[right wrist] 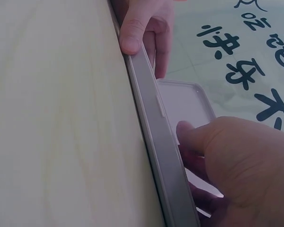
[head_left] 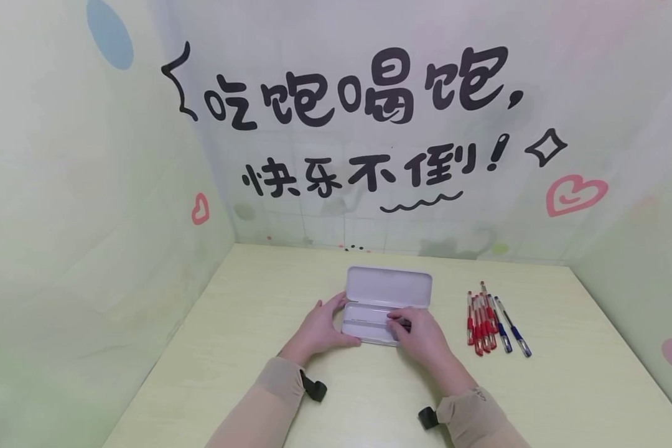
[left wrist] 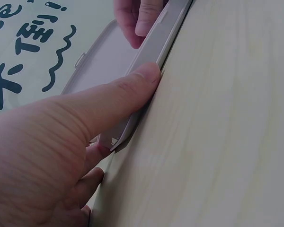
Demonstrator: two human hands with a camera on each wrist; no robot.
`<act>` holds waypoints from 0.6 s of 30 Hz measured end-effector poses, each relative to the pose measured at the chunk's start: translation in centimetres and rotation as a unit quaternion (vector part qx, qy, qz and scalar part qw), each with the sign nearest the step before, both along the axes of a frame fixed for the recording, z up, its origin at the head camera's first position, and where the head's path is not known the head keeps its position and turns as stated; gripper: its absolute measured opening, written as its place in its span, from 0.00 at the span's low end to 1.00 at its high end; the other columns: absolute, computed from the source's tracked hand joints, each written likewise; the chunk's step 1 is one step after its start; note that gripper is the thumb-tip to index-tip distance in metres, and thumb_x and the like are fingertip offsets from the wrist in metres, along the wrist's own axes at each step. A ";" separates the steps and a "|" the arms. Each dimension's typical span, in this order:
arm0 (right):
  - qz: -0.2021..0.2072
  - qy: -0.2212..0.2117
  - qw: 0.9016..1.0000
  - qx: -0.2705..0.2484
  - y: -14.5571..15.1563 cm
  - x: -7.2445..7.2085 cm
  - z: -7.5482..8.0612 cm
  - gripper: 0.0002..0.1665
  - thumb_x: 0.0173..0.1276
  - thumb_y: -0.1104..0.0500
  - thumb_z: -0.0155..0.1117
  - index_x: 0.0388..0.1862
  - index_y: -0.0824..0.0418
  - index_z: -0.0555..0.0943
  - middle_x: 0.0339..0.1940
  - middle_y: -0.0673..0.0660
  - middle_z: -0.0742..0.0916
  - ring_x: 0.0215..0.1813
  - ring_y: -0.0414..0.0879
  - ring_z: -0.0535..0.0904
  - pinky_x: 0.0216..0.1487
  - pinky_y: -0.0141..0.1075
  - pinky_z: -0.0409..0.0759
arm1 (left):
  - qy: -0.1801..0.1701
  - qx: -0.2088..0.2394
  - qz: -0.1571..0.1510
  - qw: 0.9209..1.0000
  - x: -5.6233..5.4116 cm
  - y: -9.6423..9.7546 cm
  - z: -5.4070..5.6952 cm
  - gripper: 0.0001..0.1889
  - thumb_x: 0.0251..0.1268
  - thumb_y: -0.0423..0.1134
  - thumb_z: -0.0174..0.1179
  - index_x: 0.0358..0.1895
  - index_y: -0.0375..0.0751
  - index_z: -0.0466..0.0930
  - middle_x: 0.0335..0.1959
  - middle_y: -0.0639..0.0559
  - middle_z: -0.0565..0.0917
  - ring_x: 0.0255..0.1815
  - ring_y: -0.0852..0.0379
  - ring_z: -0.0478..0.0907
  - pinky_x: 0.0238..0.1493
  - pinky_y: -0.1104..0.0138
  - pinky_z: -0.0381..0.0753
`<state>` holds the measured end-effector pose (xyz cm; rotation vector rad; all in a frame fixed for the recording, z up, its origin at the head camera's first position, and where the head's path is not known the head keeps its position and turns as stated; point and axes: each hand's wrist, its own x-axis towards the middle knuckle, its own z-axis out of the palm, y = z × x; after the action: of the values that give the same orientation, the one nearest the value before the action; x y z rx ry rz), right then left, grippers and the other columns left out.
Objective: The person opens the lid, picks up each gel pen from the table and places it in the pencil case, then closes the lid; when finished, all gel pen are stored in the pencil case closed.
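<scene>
An open white pencil case (head_left: 369, 333) lies in the middle of the table, its lid (head_left: 389, 286) folded back flat. My left hand (head_left: 326, 325) grips the case's left end. In the left wrist view its thumb (left wrist: 132, 87) presses the front wall of the case (left wrist: 154, 52). My right hand (head_left: 409, 330) reaches into the tray and pinches the end of a thin dark pen (head_left: 369, 321) that lies along the tray. From the right wrist, the right hand (right wrist: 227, 161) curls over the case's front wall (right wrist: 156, 137), and the pen is hidden there.
Several red and blue pens (head_left: 490, 320) lie side by side on the table to the right of the case. Printed walls close the pale wooden table (head_left: 229, 348) in at the back and on both sides.
</scene>
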<state>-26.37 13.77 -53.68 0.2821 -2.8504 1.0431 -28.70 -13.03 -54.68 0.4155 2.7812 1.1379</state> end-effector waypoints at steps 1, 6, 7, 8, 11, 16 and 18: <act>-0.004 -0.001 1.000 -0.013 0.2 0.0 0.1 0.12 0.77 0.55 0.74 0.55 0.54 0.93 0.57 0.59 0.94 0.65 0.61 0.88 0.71 0.61 0.86 | 0.001 0.002 0.000 1.000 0.0 0.0 0.0 0.66 0.45 0.59 0.89 0.89 0.53 0.60 0.83 0.55 0.76 0.90 0.24 0.54 0.93 0.34 0.49; -0.028 0.016 0.998 -0.053 1.5 0.0 0.6 0.18 0.80 0.51 0.71 0.63 0.56 0.89 0.62 0.63 0.91 0.69 0.64 0.85 0.75 0.64 0.82 | 0.005 0.005 -0.001 1.000 0.0 0.0 0.1 0.66 0.45 0.58 0.89 0.89 0.50 0.60 0.82 0.54 0.77 0.90 0.26 0.56 0.94 0.36 0.49; -0.034 0.022 0.997 -0.059 1.9 -0.1 0.7 0.19 0.81 0.51 0.70 0.63 0.57 0.89 0.63 0.63 0.91 0.69 0.65 0.84 0.75 0.64 0.82 | 0.008 0.006 -0.002 1.000 0.0 0.0 0.1 0.66 0.45 0.58 0.89 0.89 0.49 0.60 0.82 0.54 0.77 0.90 0.27 0.56 0.94 0.36 0.48; -0.041 0.030 0.997 -0.062 2.4 -0.2 0.7 0.19 0.81 0.51 0.69 0.65 0.57 0.88 0.64 0.64 0.90 0.69 0.65 0.84 0.75 0.65 0.82 | 0.009 0.006 -0.003 1.000 0.0 0.0 0.1 0.66 0.45 0.58 0.89 0.89 0.49 0.60 0.82 0.54 0.77 0.90 0.27 0.57 0.94 0.37 0.48; -0.068 0.047 0.994 -0.072 4.0 -0.2 0.7 0.21 0.83 0.49 0.66 0.68 0.56 0.86 0.65 0.63 0.89 0.68 0.64 0.83 0.72 0.65 0.83 | 0.013 0.005 -0.003 1.000 -0.1 0.0 0.1 0.66 0.45 0.57 0.89 0.89 0.49 0.60 0.82 0.54 0.77 0.90 0.28 0.57 0.95 0.38 0.47; -0.116 0.088 0.987 -0.065 6.9 0.0 0.3 0.20 0.84 0.52 0.65 0.68 0.58 0.85 0.64 0.64 0.89 0.63 0.63 0.85 0.65 0.61 0.87 | 0.011 0.003 -0.005 1.000 -0.1 0.1 0.1 0.66 0.44 0.57 0.89 0.89 0.50 0.60 0.82 0.54 0.77 0.90 0.28 0.58 0.95 0.38 0.46; -0.135 0.110 0.983 -0.055 8.1 0.2 0.3 0.19 0.83 0.55 0.66 0.66 0.60 0.86 0.60 0.64 0.90 0.58 0.61 0.87 0.58 0.52 0.90 | 0.010 0.003 -0.005 1.000 -0.1 0.1 0.0 0.66 0.44 0.57 0.89 0.89 0.50 0.60 0.82 0.55 0.77 0.90 0.28 0.57 0.95 0.38 0.47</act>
<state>-26.16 21.83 -53.43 -0.0013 -2.5363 1.0368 -28.82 -12.97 -54.65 0.4433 2.7907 1.1469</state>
